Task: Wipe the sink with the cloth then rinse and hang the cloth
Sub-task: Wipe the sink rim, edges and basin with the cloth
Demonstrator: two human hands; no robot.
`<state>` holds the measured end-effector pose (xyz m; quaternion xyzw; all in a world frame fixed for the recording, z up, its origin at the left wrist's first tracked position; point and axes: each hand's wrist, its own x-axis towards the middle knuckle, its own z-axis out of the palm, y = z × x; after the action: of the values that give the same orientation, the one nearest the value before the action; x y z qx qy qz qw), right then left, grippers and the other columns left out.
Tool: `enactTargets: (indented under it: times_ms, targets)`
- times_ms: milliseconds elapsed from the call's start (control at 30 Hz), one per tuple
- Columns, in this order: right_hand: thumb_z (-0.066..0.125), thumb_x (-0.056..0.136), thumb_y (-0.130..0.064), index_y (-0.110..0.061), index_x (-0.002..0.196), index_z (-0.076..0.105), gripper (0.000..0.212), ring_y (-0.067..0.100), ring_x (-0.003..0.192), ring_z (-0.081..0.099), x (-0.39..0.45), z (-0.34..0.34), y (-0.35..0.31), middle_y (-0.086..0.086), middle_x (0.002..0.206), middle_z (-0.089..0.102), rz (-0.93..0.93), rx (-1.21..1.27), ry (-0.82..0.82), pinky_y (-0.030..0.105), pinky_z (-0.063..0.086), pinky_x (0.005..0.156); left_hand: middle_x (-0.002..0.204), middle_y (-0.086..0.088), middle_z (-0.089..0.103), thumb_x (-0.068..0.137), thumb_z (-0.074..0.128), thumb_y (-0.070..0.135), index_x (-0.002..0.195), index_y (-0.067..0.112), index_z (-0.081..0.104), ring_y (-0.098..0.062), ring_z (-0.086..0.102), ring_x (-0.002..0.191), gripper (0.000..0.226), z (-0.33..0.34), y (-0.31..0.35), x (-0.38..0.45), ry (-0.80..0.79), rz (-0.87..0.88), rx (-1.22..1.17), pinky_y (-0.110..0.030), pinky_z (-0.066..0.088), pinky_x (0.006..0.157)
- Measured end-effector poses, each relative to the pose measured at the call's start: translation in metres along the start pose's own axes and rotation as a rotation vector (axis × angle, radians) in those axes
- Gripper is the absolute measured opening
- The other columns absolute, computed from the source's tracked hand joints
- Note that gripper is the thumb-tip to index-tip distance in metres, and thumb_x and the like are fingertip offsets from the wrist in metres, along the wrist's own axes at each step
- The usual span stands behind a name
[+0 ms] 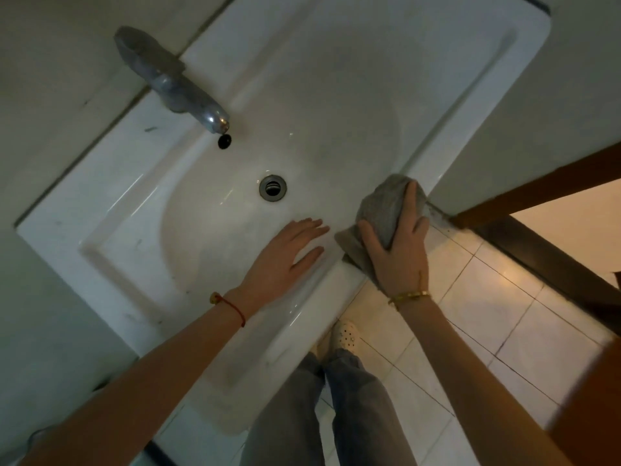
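A white rectangular sink (141, 183) fills the view, turned at an angle, with a round metal drain (272, 188) in its basin. A grey cloth (383, 210) lies bunched on the sink's front rim at the right. My right hand (400, 253) presses down on the cloth, fingers wrapped over it. My left hand (285, 257) rests flat and open on the front slope of the basin, just left of the cloth, holding nothing. A dull metal tap (174, 82) juts over the basin from the back rim.
A small black overflow hole (224, 140) sits below the tap's spout. A wall borders the sink at left and right. A brown wooden door frame (537, 190) stands at right. Pale floor tiles (487, 314), my trouser legs and a white shoe (344, 334) lie below the sink's front edge.
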<state>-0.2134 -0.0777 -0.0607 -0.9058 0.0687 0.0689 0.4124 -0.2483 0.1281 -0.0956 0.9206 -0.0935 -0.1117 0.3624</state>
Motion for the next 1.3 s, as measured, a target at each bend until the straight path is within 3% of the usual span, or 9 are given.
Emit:
enactTargets:
  times_ms: [167,300,500,567,733,867,967,1033,1300]
  targets:
    - [0.058,0.089,-0.053,-0.029,0.155,0.001,0.091,0.034,0.105,0.051,0.064,-0.02,-0.001,0.018,0.133,0.034,0.056,-0.022,0.115,0.047,0.048,0.096,0.146,0.005,0.05,0.097,0.047,0.048,0.14,0.021,0.053,-0.007,0.041,0.137,0.051,-0.033,-0.024,-0.063,-0.01,0.069,0.161,-0.023,0.017,0.123]
    - [0.06,0.089,-0.049,-0.029,0.155,0.003,0.089,0.022,0.091,0.045,0.05,-0.01,-0.013,0.017,0.126,0.038,0.1,0.007,0.171,0.038,0.047,0.09,0.147,0.005,0.048,0.098,0.042,0.055,0.142,0.024,0.051,-0.009,0.04,0.139,0.055,-0.034,-0.042,-0.092,-0.139,0.07,0.202,-0.02,0.014,0.122]
    - [0.063,0.088,-0.049,-0.035,0.153,-0.002,0.093,0.01,0.081,0.042,-0.079,0.038,-0.027,0.003,0.117,0.032,0.062,0.077,0.075,0.016,0.039,0.068,0.144,0.003,0.051,0.099,0.032,0.059,0.143,0.021,0.049,-0.007,0.041,0.135,0.06,-0.031,-0.054,-0.092,-0.234,0.118,0.117,-0.025,0.016,0.123]
    - [0.061,0.088,-0.051,-0.039,0.152,-0.003,0.091,0.014,0.091,0.043,-0.089,0.039,-0.033,0.004,0.122,0.033,0.064,0.053,0.042,0.021,0.04,0.075,0.141,0.001,0.053,0.097,0.028,0.061,0.141,0.019,0.05,-0.009,0.044,0.132,0.065,-0.031,-0.052,-0.092,-0.252,0.119,0.075,-0.03,0.019,0.122]
    - [0.059,0.091,-0.047,-0.033,0.154,0.002,0.085,0.038,0.119,0.047,-0.018,0.018,-0.032,0.022,0.135,0.037,0.15,0.005,0.169,0.034,0.036,0.098,0.132,0.0,0.059,0.098,0.044,0.049,0.136,0.015,0.054,-0.015,0.053,0.12,0.052,-0.036,-0.053,-0.091,-0.284,0.095,-0.052,-0.021,0.032,0.11]
    - [0.062,0.089,-0.045,-0.035,0.154,0.001,0.089,0.03,0.103,0.052,-0.072,0.048,-0.044,0.017,0.128,0.039,0.151,0.047,0.194,0.028,0.038,0.089,0.135,-0.002,0.057,0.099,0.053,0.036,0.137,0.014,0.052,-0.016,0.052,0.124,0.044,-0.039,-0.053,-0.09,-0.309,0.102,-0.092,-0.032,0.039,0.111]
    - [0.061,0.087,-0.051,-0.04,0.152,-0.005,0.093,0.017,0.084,0.049,-0.164,0.085,-0.052,0.004,0.115,0.036,0.153,0.07,0.126,0.029,0.05,0.071,0.137,-0.003,0.056,0.099,0.053,0.038,0.139,0.016,0.051,-0.015,0.051,0.125,0.046,-0.039,-0.052,-0.09,-0.331,0.078,-0.102,-0.025,0.038,0.108]
    - [0.06,0.086,-0.055,-0.043,0.151,-0.007,0.094,0.015,0.084,0.05,-0.2,0.098,-0.056,0.002,0.113,0.035,0.143,0.059,0.097,0.029,0.052,0.069,0.137,-0.003,0.056,0.099,0.052,0.038,0.139,0.016,0.051,-0.014,0.051,0.125,0.046,-0.04,-0.052,-0.091,-0.335,0.067,-0.112,-0.024,0.038,0.108]
    - [0.057,0.09,-0.05,-0.039,0.152,-0.002,0.087,0.024,0.085,0.052,-0.123,0.075,-0.05,0.012,0.115,0.041,0.206,0.038,0.209,0.033,0.049,0.079,0.134,-0.004,0.059,0.1,0.051,0.039,0.136,0.017,0.054,-0.017,0.054,0.123,0.042,-0.04,-0.053,-0.092,-0.311,0.058,-0.109,-0.038,0.042,0.109]
